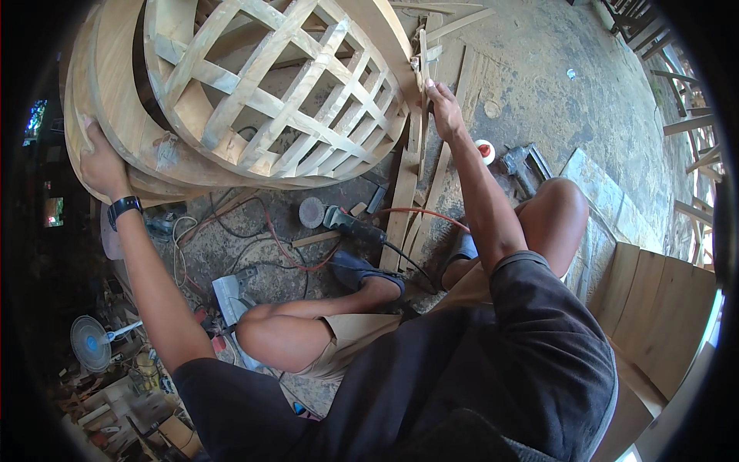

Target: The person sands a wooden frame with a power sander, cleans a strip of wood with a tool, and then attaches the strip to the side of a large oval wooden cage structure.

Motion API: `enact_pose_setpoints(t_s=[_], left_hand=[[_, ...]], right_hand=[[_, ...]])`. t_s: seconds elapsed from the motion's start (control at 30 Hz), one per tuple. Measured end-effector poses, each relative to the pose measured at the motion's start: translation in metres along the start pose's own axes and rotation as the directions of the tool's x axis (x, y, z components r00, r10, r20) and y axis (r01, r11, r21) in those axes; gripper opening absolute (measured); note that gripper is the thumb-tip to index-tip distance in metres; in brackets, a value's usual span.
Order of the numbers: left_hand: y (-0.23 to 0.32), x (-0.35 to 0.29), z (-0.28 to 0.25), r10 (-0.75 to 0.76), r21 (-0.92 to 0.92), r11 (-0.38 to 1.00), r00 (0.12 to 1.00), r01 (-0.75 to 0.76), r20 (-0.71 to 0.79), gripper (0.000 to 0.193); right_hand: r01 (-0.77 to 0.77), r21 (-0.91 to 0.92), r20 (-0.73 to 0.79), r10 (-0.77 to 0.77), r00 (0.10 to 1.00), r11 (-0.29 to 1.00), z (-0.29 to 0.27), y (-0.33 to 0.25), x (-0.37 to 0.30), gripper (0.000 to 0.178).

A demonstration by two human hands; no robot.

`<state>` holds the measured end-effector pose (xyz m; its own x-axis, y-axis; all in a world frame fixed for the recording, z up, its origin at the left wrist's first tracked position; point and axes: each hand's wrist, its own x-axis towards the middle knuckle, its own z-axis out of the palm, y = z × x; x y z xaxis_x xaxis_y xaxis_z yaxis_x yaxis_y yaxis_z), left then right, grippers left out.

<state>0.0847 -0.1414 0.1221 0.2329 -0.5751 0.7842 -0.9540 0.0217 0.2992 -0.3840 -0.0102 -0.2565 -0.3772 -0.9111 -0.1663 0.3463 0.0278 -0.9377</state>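
A large rounded wooden furniture frame (158,154) with a crisscross lattice of slats (281,112) fills the upper left. My left hand (101,160), with a dark watch on its wrist, grips the frame's curved outer edge at the left. Beyond the frame's right side, my right hand (446,112) is closed, thumb and fingers pinched at a thin wooden strip (424,131). The fingertips partly hide where they meet the strip. Something small and pale lies against the frame's edge near them, too small to name.
On the dusty floor lie an angle grinder (354,227) with a round disc, tangled cables (269,223), long boards (404,200), and another power tool (229,299). A white bottle with a red top (485,151) and a metal-framed tool (527,168) sit right. A fan (91,343) stands left; wooden panels (654,316) stand right.
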Motion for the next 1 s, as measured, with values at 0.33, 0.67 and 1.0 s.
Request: enact_pose_setpoints(t_s=[0.33, 0.67, 1.0], left_hand=[[-0.004, 0.004, -0.004, -0.035, 0.056, 0.998, 0.999, 0.034, 0.021, 0.084], [-0.008, 0.005, -0.006, -0.009, 0.081, 0.997, 0.999, 0.012, -0.037, 0.084], [-0.01, 0.006, -0.008, -0.04, -0.037, 0.998, 0.997, 0.042, 0.068, 0.073]], right_hand=[[0.002, -0.303, 0.117, 0.035, 0.993, 0.953, -0.013, -0.03, 0.0, 0.05], [0.469, -0.859, 0.512, 0.324, 0.795, 0.206, -0.015, -0.133, 0.012, 0.057], [0.387, -0.902, 0.425, 0.238, 0.873, 0.191, -0.064, -0.21, -0.009, 0.052]])
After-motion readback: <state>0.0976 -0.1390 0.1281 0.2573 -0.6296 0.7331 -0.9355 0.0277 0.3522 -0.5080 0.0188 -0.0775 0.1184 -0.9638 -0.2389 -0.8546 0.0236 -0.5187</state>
